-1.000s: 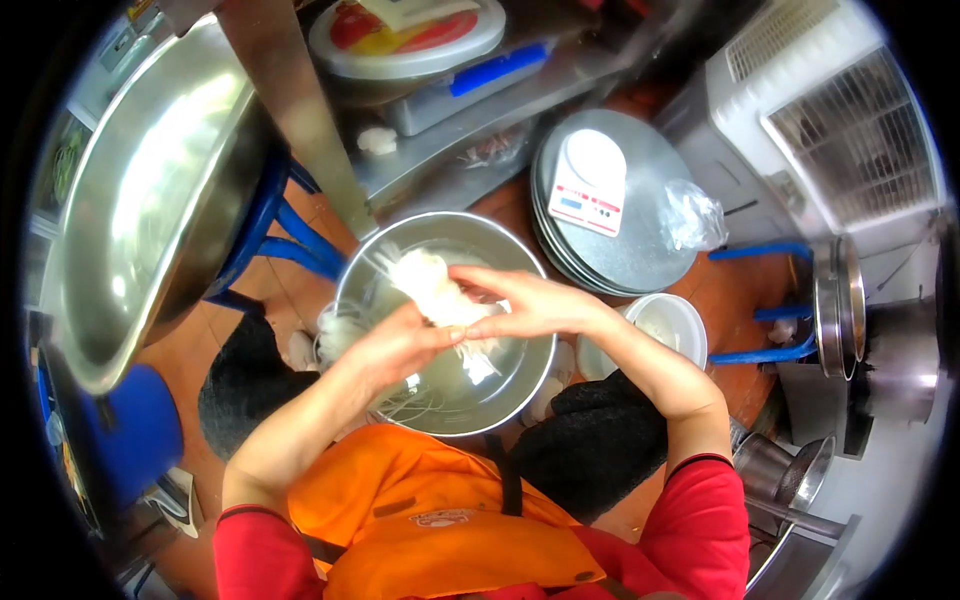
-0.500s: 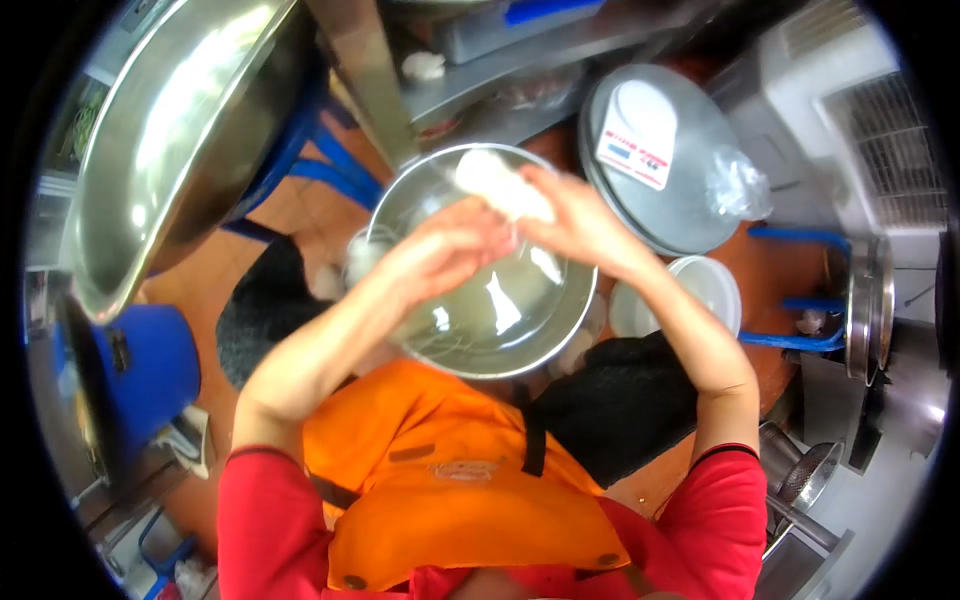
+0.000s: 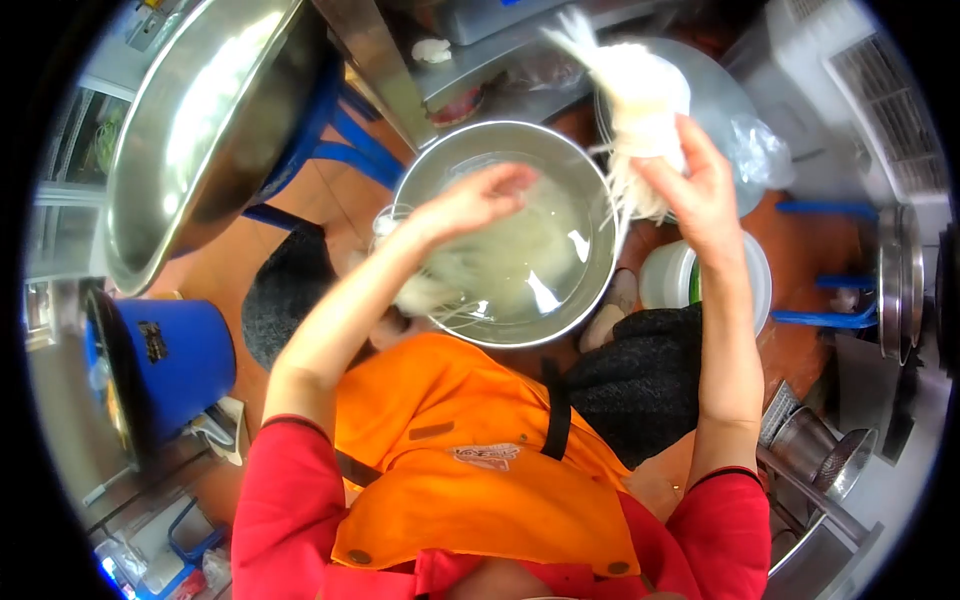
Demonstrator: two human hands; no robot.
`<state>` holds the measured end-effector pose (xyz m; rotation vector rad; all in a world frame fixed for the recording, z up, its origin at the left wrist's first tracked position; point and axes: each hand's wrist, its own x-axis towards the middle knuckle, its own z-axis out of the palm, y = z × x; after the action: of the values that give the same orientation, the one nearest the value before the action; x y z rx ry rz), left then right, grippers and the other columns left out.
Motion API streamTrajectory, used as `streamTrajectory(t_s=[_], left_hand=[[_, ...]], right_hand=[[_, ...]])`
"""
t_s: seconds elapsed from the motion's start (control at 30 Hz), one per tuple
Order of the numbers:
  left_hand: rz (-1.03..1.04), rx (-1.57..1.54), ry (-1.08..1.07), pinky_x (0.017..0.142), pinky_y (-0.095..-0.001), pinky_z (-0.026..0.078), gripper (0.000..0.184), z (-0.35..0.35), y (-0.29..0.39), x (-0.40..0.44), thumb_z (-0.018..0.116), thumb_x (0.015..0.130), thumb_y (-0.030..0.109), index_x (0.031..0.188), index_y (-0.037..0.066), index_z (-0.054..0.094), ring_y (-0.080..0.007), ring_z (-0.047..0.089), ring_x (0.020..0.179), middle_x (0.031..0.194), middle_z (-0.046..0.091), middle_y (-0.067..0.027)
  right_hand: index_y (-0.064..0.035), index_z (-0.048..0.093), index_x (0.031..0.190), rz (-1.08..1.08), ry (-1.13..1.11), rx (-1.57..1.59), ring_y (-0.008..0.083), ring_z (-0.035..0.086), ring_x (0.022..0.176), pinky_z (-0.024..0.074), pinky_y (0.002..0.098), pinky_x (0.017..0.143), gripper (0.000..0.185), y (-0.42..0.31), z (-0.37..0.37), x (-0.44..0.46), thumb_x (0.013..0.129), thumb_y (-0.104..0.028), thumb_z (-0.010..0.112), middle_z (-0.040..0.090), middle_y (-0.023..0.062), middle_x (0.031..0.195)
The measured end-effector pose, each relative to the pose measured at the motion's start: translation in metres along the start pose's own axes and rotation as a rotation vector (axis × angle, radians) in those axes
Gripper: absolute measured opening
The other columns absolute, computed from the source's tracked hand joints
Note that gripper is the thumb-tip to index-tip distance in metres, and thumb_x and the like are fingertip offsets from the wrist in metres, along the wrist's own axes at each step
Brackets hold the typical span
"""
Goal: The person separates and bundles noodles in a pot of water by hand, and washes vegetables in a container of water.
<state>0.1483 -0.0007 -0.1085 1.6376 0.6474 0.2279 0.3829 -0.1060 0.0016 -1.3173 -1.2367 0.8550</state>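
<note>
Now right hand (image 3: 708, 200) alone grips strand bundle (image 3: 645, 110); left hand (image 3: 470, 205), half-open, has let go.

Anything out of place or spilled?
A white lump sits loose on the metal shelf, outside any container; too small to identify. Pale strands also seem to straddle the metal pot's near-left rim. No clear spill visible.

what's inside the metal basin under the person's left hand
Pale liquid, with whitish strands at the near left. The left hand and forearm cover part of it; whatever lies beneath them is hidden.
</note>
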Motion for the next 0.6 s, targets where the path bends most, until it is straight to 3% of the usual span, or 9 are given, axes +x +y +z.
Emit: streamTrajectory(t_s=[0.03, 0.1, 0.2, 0.33, 0.43, 0.53, 0.6], left_hand=[[-0.066, 0.310, 0.024, 0.094, -0.0318, 0.041, 0.042, 0.000, -0.019, 0.006, 0.060, 0.086, 0.019, 0.126, 0.009, 0.052, -0.0228, 0.052, 0.109, 0.115, 0.054, -0.0136], [-0.173, 0.540, 0.056, 0.090, -0.0346, 0.043, 0.039, 0.010, -0.057, 0.022, 0.063, 0.084, 0.025, 0.118, 0.007, 0.057, -0.0279, 0.054, 0.105, 0.108, 0.053, -0.0163], [-0.074, 0.706, 0.060, 0.090, -0.0383, 0.044, 0.042, 0.037, -0.071, 0.045, 0.066, 0.082, 0.028, 0.117, 0.007, 0.056, -0.0330, 0.053, 0.106, 0.109, 0.053, -0.0182], [-0.248, 0.910, 0.037, 0.092, -0.0422, 0.044, 0.047, 0.072, -0.065, 0.087, 0.068, 0.079, 0.031, 0.117, 0.006, 0.056, -0.0359, 0.052, 0.109, 0.116, 0.052, -0.0201], [-0.241, 1.033, -0.075, 0.093, -0.0436, 0.044, 0.039, 0.089, -0.065, 0.102, 0.061, 0.083, 0.025, 0.116, 0.005, 0.056, -0.0360, 0.053, 0.109, 0.117, 0.053, -0.0203], [-0.283, 0.833, 0.218, 0.088, -0.0429, 0.046, 0.029, 0.112, -0.154, 0.137, 0.055, 0.084, 0.023, 0.102, 0.003, 0.062, -0.0362, 0.056, 0.103, 0.109, 0.058, -0.0216], [-0.232, 0.810, 0.308, 0.085, -0.0434, 0.047, 0.026, 0.117, -0.150, 0.135, 0.051, 0.082, 0.020, 0.094, 0.002, 0.065, -0.0372, 0.058, 0.100, 0.107, 0.059, -0.0225]], right_hand=[[0.0009, 0.057, 0.116, 0.008, 0.018, -0.001, 0.0097, 0.060, 0.088, 0.0477, 0.0246, 0.077, 0.039, -0.003, -0.009, 0.000, 0.082, -0.015, 0.067, 0.065, 0.0041, 0.098], [0.0009, 0.059, 0.114, -0.002, 0.054, -0.067, 0.0094, 0.060, 0.086, 0.0473, 0.0244, 0.076, 0.039, 0.001, -0.027, 0.001, 0.081, -0.017, 0.067, 0.065, 0.0047, 0.096], [0.0010, 0.059, 0.114, 0.009, 0.096, -0.144, 0.0091, 0.060, 0.084, 0.0471, 0.0247, 0.075, 0.039, 0.010, -0.041, 0.002, 0.081, -0.018, 0.067, 0.066, 0.0044, 0.094], [0.0008, 0.059, 0.114, -0.009, 0.069, -0.177, 0.0092, 0.060, 0.084, 0.0476, 0.0255, 0.075, 0.038, 0.010, -0.048, 0.002, 0.081, -0.018, 0.066, 0.066, 0.0049, 0.094], [0.0018, 0.058, 0.114, -0.028, 0.083, -0.222, 0.0121, 0.061, 0.085, 0.0484, 0.0273, 0.077, 0.041, 0.011, -0.046, -0.001, 0.079, -0.018, 0.067, 0.067, 0.0091, 0.094], [0.0026, 0.058, 0.113, -0.055, 0.078, -0.276, 0.0154, 0.063, 0.085, 0.0484, 0.0288, 0.077, 0.043, 0.011, -0.047, -0.001, 0.077, -0.020, 0.066, 0.067, 0.0135, 0.093], [0.0028, 0.059, 0.111, -0.042, 0.083, -0.289, 0.0148, 0.063, 0.085, 0.0484, 0.0290, 0.076, 0.042, 0.007, -0.047, -0.002, 0.077, -0.020, 0.066, 0.067, 0.0129, 0.092]])
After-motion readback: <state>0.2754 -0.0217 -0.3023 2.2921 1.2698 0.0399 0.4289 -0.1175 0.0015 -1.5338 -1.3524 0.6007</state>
